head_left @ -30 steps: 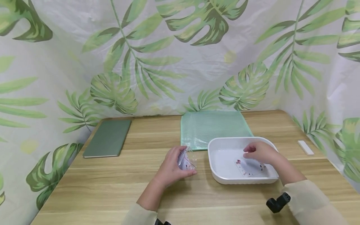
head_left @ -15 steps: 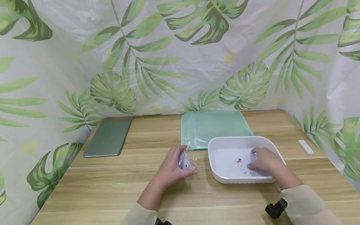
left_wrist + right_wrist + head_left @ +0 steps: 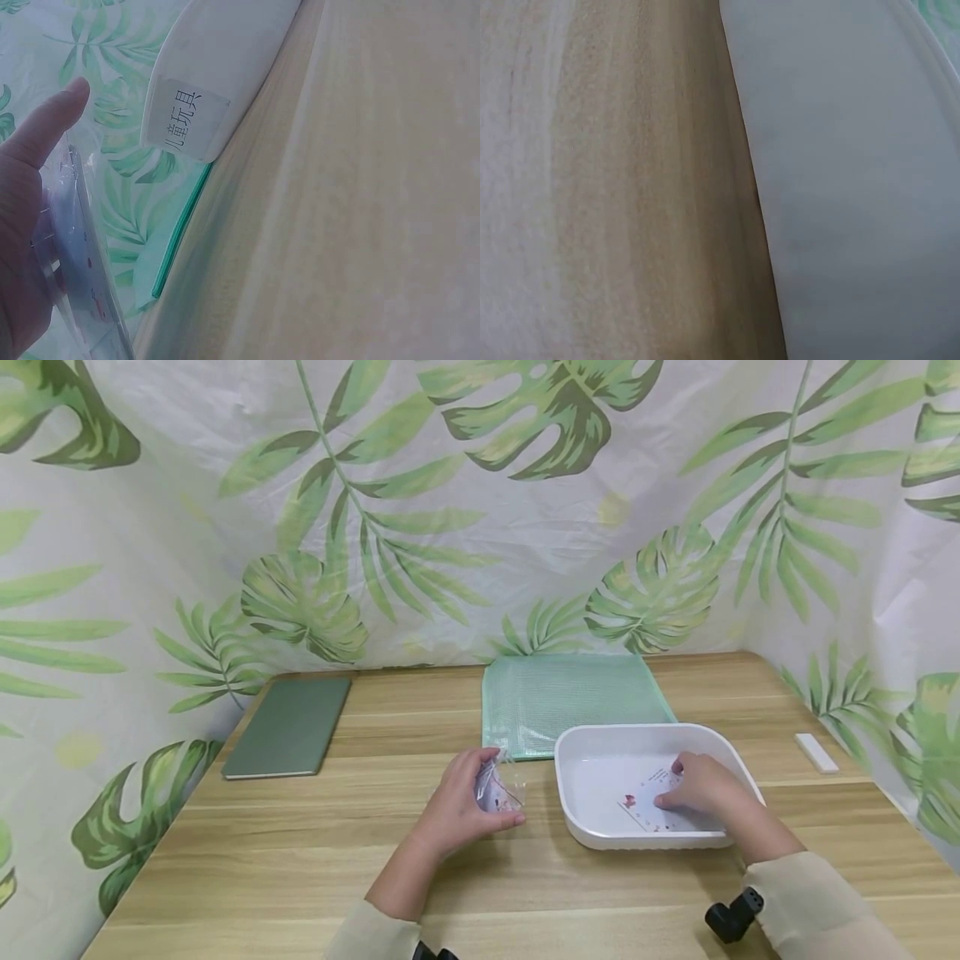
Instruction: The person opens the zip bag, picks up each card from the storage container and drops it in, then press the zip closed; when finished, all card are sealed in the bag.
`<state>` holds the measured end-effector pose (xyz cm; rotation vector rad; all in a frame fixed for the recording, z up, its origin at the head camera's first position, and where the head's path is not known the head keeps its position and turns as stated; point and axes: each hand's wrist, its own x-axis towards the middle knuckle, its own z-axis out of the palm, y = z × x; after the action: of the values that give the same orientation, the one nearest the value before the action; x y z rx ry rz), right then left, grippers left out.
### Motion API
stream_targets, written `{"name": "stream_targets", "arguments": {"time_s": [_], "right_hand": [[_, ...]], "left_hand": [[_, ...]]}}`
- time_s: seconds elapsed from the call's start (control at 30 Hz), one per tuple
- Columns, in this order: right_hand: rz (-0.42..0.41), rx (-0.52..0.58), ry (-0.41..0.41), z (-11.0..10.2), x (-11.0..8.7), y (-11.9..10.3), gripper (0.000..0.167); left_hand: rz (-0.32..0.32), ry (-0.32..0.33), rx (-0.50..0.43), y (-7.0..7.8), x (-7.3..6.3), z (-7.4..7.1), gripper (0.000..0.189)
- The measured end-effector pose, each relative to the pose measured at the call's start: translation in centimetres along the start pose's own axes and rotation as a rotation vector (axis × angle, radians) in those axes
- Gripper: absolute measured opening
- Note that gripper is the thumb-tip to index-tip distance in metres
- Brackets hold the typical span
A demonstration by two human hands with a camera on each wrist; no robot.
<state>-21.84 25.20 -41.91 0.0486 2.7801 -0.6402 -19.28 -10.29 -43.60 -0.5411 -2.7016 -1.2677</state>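
Note:
My left hand (image 3: 453, 797) grips a clear plastic bag (image 3: 497, 793) with white printed contents, held upright over the table left of the white basin (image 3: 637, 842). In the left wrist view the bag (image 3: 86, 262) stands on edge against the hand (image 3: 19, 225), thumb extended. Inside the basin, a white card (image 3: 641, 806) with red figures and small print lies at a slant. My right hand (image 3: 705, 785) reaches over the basin's right side and pinches this card, thumb on its face. The fingertips below are partly hidden. Only the basin's outer wall (image 3: 855, 187) and tabletop show in the right wrist view.
Behind the basin lies a green mesh zip pouch (image 3: 562, 693). A dark green notebook (image 3: 292, 727) sits at the back left, and a small white bar (image 3: 816, 753) at the right edge. The basin's side carries a printed label (image 3: 187, 116). A leaf-patterned curtain (image 3: 420, 527) surrounds the table.
My right hand has come down into the basin onto the card. The card has since turned and shifted slightly left. The left hand has stayed in place with the bag.

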Motion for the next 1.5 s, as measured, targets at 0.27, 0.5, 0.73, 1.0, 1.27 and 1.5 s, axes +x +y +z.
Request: {"name": "stream_targets", "arguments": {"time_s": [0.27, 0.5, 0.73, 1.0, 1.27, 1.5], "right_hand": [[0.018, 0.042, -0.031, 0.1, 0.5, 0.2, 0.063], [0.024, 0.075, -0.064, 0.1, 0.8, 0.5, 0.060], [0.005, 0.118, -0.047, 0.4, 1.1, 0.6, 0.056], [-0.053, 0.232, 0.028, -0.3, 0.9, 0.2, 0.036], [-0.171, 0.365, 0.084, -2.3, -0.9, -1.6, 0.039], [-0.139, 0.506, 0.222, -2.9, -2.3, -3.7, 0.045]], "left_hand": [[-0.011, -0.002, -0.010, 0.2, -0.1, -0.1, 0.093], [-0.007, -0.001, -0.010, 0.3, -0.1, 0.0, 0.093], [-0.013, -0.001, -0.016, 0.2, -0.2, 0.0, 0.092], [-0.014, 0.000, -0.015, 0.3, -0.2, -0.2, 0.092], [-0.016, 0.001, -0.011, 0.2, -0.1, -0.1, 0.093], [-0.012, -0.003, -0.006, 0.1, -0.1, -0.1, 0.094]]}}
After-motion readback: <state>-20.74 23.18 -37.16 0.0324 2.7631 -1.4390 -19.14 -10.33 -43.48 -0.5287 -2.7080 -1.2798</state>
